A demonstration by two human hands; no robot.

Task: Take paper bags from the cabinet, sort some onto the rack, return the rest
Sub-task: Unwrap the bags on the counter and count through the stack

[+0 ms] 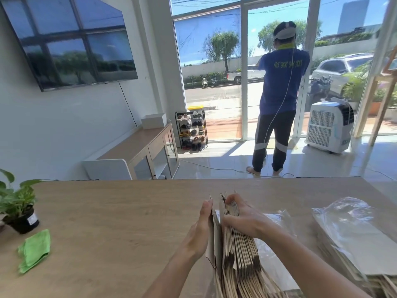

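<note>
**Splitting the bag stack on the table**

I have a stack of flat brown paper bags (238, 244) standing on edge on the table (111, 211), right in front of me. My left hand (198, 233) lies flat and open against the stack's left face, steadying a bag or two peeled off that side. My right hand (240, 214) curls over the top edges, fingers (231, 201) dug between bags to part them.

Handling, as I judge it: each bag is light, thin and fairly stiff when folded, but the faces slide on each other, so a loose stack will fan or topple. I'd pinch a batch across both faces near the top edge, not by the twisted handles hanging toward me.

Count: one stack in hand, too many bags to number, dozens at a guess. A second bundle (354, 244) in clear plastic lies to my right. One plant (16, 203) and one green cloth (34, 250) sit far left.
</note>
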